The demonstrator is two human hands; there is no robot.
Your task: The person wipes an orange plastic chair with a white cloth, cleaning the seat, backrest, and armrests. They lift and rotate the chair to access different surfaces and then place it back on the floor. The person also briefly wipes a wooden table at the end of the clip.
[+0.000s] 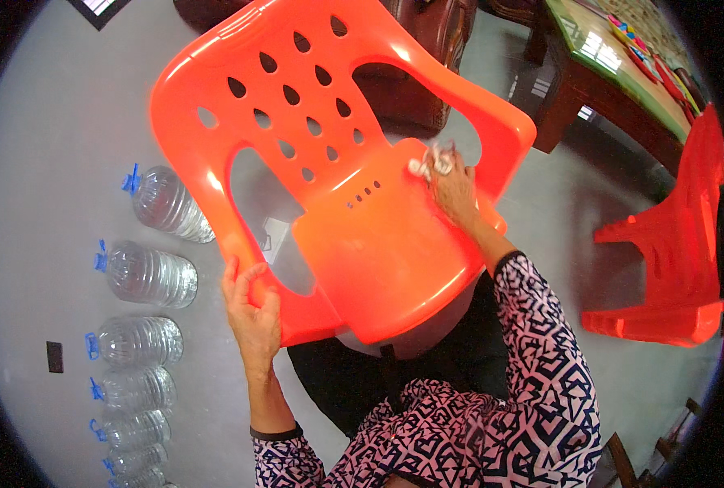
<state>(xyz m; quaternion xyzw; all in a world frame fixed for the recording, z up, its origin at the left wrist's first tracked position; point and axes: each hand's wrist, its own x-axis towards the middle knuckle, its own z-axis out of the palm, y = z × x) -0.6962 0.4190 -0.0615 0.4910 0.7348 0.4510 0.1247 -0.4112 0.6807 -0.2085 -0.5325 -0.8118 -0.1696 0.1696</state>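
Observation:
An orange-red plastic armchair (378,260) with drop-shaped holes in its backrest fills the middle of the view, its seat toward me. At the front of its left armrest, my left hand (254,317) grips the outer edge with curled fingers. My right hand (457,193) lies at the right side of the seat, close to the right armrest. Bunched in its fingers is a crumpled white cloth (429,163), pressed against the plastic near the seat's back corner.
Several large clear water bottles (152,274) with blue caps lie in a column on the grey floor at left. Another red plastic chair (679,244) is at right. A wooden table (614,89) with things on it stands far right, near brown leather seating (411,98).

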